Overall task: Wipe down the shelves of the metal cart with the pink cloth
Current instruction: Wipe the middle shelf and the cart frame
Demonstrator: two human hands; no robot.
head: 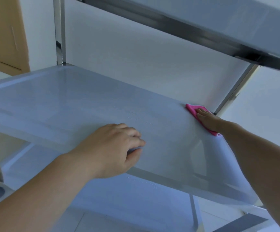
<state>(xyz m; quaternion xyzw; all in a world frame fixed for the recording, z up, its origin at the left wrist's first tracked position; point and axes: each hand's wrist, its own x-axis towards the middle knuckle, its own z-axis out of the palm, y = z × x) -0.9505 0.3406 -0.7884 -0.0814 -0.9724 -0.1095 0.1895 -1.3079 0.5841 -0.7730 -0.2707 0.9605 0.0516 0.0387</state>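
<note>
Pressing flat with straight fingers, our right hand [208, 120] holds the pink cloth [193, 108] down at the far right corner of the cart's middle shelf [69, 101], just beside the rear right post [233, 91]. Our left hand [112, 148] grips the shelf's near edge, fingers curled over it and thumb tucked beneath. A few water droplets [133, 113] sit mid-shelf. Below it lies the lower shelf [119, 198].
</note>
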